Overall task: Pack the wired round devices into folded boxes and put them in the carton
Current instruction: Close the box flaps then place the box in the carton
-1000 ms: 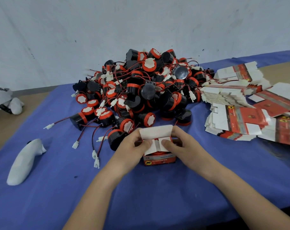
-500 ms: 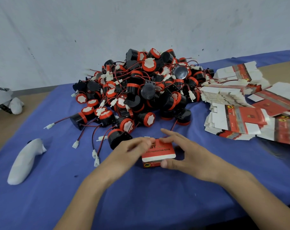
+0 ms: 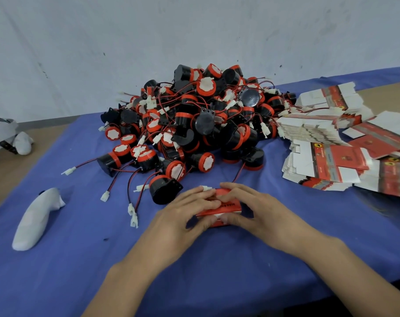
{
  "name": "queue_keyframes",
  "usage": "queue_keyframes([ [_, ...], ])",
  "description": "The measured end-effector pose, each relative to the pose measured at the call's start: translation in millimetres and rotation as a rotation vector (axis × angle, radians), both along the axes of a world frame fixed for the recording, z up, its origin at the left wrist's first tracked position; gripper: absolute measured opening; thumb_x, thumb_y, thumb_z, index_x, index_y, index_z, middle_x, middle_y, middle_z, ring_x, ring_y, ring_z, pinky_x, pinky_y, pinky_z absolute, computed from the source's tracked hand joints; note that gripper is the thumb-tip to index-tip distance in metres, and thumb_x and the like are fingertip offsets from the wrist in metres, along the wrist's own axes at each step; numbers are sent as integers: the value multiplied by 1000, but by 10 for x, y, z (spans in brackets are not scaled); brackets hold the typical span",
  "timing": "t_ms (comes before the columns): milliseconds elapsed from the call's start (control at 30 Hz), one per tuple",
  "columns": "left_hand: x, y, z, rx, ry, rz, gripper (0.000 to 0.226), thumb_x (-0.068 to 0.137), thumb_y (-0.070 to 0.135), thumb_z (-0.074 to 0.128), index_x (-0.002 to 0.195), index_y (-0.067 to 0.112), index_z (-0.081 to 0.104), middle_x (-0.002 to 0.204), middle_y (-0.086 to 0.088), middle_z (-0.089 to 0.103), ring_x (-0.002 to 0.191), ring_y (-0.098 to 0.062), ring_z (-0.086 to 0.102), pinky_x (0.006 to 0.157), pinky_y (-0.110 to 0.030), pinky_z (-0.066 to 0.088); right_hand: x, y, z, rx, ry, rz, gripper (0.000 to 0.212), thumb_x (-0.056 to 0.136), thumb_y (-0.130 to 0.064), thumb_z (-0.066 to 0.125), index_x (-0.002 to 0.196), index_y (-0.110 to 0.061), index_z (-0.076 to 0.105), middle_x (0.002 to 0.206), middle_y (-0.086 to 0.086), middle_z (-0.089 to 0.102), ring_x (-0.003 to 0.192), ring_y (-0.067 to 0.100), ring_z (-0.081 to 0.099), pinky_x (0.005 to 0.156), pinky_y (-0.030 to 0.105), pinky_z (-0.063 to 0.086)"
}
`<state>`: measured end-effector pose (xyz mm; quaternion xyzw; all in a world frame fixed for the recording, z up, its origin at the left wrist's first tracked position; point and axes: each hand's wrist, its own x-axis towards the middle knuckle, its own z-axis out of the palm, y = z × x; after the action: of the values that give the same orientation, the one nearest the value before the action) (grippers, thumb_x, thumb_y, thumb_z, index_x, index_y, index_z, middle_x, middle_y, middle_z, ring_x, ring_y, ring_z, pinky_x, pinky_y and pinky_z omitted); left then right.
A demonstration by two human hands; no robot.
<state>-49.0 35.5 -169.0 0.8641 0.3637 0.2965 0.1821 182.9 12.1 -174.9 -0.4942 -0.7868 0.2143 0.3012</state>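
Note:
A small red and white folded box [image 3: 226, 208] sits on the blue cloth [image 3: 80, 248] near the front middle, its lid down. My left hand [image 3: 183, 216] covers its left side with fingers on top and thumb at the front. My right hand [image 3: 256, 211] grips its right side, fingers over the top, thumb at the front face. Behind them lies a big heap of black and red round devices [image 3: 194, 124] with red-black wires and white plugs. One such device [image 3: 163, 188] lies just left of the box. No carton is in view.
Stacks of flat unfolded boxes [image 3: 327, 165] spread over the right side of the table. A white sock-like object [image 3: 36, 218] lies at the left. More white and grey things [image 3: 4, 138] sit on the far left floor. A pale wall stands behind.
The box's white top flap was open a second ago; both hands folded it down and now press on the closed lid. The hands moved closer together over the box.

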Motion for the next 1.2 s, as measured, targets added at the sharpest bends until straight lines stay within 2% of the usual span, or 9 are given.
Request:
queue_keyframes([
  [100, 13, -39, 6, 67, 45, 18, 40, 95, 49, 53, 130, 34, 64, 143, 27, 50, 141, 8, 32, 113, -22, 37, 7, 9, -39, 13, -11, -5, 37, 91, -61, 55, 127, -52, 50, 152, -41, 30, 131, -15, 44, 104, 24, 46],
  [233, -4, -71, 20, 63, 37, 44, 44, 96, 52, 47, 136, 37, 56, 142, 35, 46, 138, 13, 33, 107, -15, 39, 11, -21, 7, -34, 26, 8, 38, 91, -68, 48, 127, -70, 38, 150, -39, 37, 133, -18, 40, 107, 18, 42],
  [367, -5, -55, 27, -57, -60, 49, 40, 95, 57, 41, 130, 42, 54, 139, 34, 48, 127, 10, 49, 96, -22, 50, 4, -18, 29, -40, 79, -16, 48, 92, -72, 39, 135, -51, 48, 145, -40, 41, 129, -15, 45, 102, 17, 44],
  [433, 12, -23, 27, -82, -109, 47, 35, 96, 54, 45, 127, 43, 57, 136, 33, 53, 123, 6, 54, 93, -24, 52, -14, -3, 26, -50, 100, -31, 50, 92, -72, 38, 133, -47, 52, 141, -37, 47, 124, -10, 51, 100, 22, 47],
  [500, 17, 6, 5, -80, -146, 24, 33, 98, 47, 50, 127, 41, 63, 136, 30, 55, 128, 3, 52, 98, -24, 50, -24, 3, 21, -53, 109, -38, 49, 91, -71, 41, 131, -47, 55, 138, -36, 49, 119, -4, 56, 99, 26, 49],
  [600, -2, 35, -46, -67, -180, -1, 31, 96, 43, 56, 126, 42, 65, 136, 29, 57, 134, 2, 47, 109, -24, 42, -11, 1, 12, -52, 101, -29, 45, 92, -68, 46, 131, -48, 53, 139, -39, 47, 119, -1, 57, 98, 24, 48],
  [833, -31, 31, -77, -100, -168, -16, 30, 97, 46, 54, 126, 46, 64, 139, 30, 54, 139, 2, 41, 114, -23, 34, 6, -32, 21, -90, 109, 0, 37, 92, -65, 47, 128, -59, 50, 145, -40, 41, 132, -18, 39, 105, 13, 39],
  [1033, -58, -16, -43, -42, -56, -21, 37, 97, 48, 55, 133, 45, 57, 145, 31, 48, 143, 5, 32, 116, -20, 30, -24, -28, -2, -170, 265, 7, 41, 102, -49, 37, 134, -39, 61, 144, -31, 46, 136, -7, 42, 109, 18, 39],
  [1200, -55, -31, -25, 6, -56, -22, 40, 93, 39, 61, 132, 34, 63, 144, 24, 52, 142, 4, 35, 116, -23, 33, -31, -11, -16, -166, 223, 28, 37, 104, -44, 37, 132, -35, 58, 140, -29, 46, 133, -4, 45, 108, 23, 40],
])
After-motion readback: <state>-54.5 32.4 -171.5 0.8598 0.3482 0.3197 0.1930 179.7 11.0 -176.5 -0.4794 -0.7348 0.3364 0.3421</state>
